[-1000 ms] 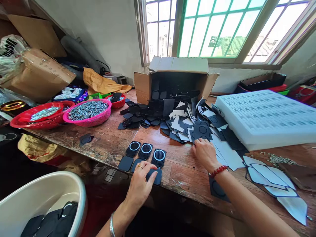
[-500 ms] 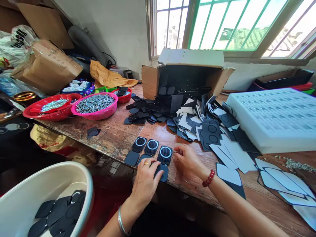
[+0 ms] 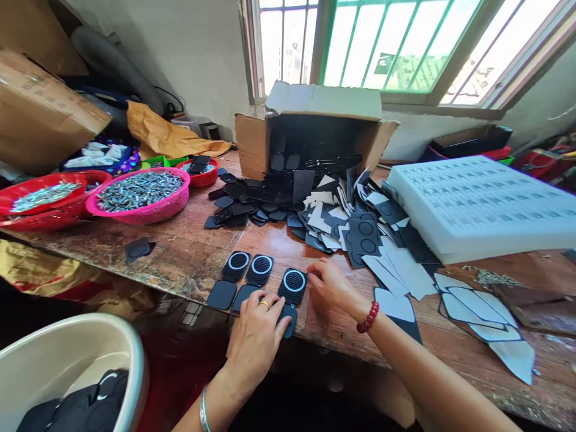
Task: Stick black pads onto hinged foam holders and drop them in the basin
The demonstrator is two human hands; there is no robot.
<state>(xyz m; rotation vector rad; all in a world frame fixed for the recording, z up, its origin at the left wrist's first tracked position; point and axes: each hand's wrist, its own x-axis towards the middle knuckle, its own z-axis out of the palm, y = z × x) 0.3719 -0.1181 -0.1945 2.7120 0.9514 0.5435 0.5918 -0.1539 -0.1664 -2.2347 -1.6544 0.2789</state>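
Three dark hinged folding holders stand in a row at the table edge, each with a square flap below a gridded pad with a pale ring. They are a left holder (image 3: 236, 264), a middle holder (image 3: 260, 269) and a right holder (image 3: 293, 285). My left hand (image 3: 257, 327) grips the right holder's lower flap, thumb and fingers on it, partly covering the middle flap too. My right hand (image 3: 332, 287) is beside the right holder's pad, fingers bent and slightly apart, fingertips close to its right edge. Whether they touch it is unclear.
A cardboard box (image 3: 252, 147) spills dark plates and cut sheets (image 3: 363, 234) behind the holders. Baskets of small metal parts, including a pink basket (image 3: 173, 207), stand left. A cream tub (image 3: 135, 354) is below left. White foam (image 3: 450, 240) and pale adhesive pieces (image 3: 488, 318) lie right.
The right holder has slid rightward, widening the gap to the middle one. Both hands have moved along with it. The camera view has turned slightly to the right.
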